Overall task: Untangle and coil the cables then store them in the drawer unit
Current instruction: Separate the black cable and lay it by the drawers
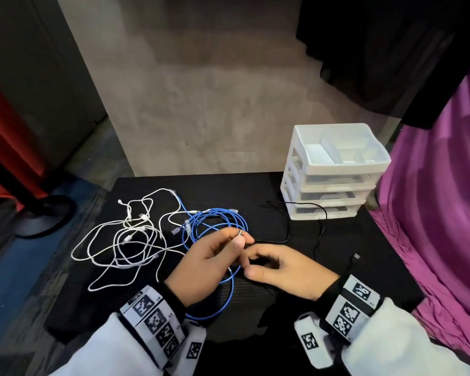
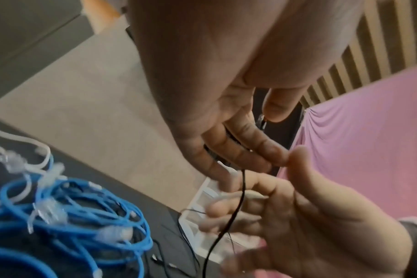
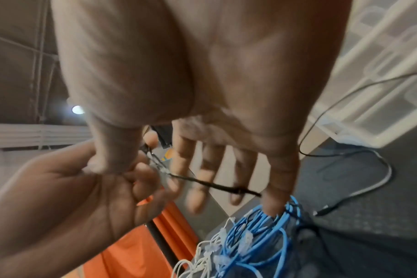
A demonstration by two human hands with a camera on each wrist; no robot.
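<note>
**Cable sorting: first cable in hand, nothing coiled or stored**

The plug end of the black cable [image 1: 282,241] is pinched between thumb and fingertips of the left hand [image 1: 206,264], with the metal connector tip seen protruding above the thumb. The right hand [image 1: 285,270] is held just beside the left, touching it at the fingertips; its fingers are curled loosely about the black cable in the head view, while the wrist views show the fingers fairly extended with the cable running across them. Whether a firm hold is made by the right hand cannot be told.

Directly under and just beyond the grip, the blue network cable [image 1: 215,221] is noted in loose overlapping loops, one loop trailing back under the left wrist. It is not bundled. To the left of the grip, the white cables [image 1: 125,240] are recorded as one tangle, crossing one another and reaching into the blue loops.

From the grip rightward and away, the black cable is seen slack on the black table [image 1: 255,191], its far end lying free to the right.

Farthest, beyond and right of the grip, the white drawer unit [image 1: 334,172] is observed with its drawers pushed in and no cable seen inside.

Judged status: early stage. Untangling, coiling and storing remain for all cables.
</note>
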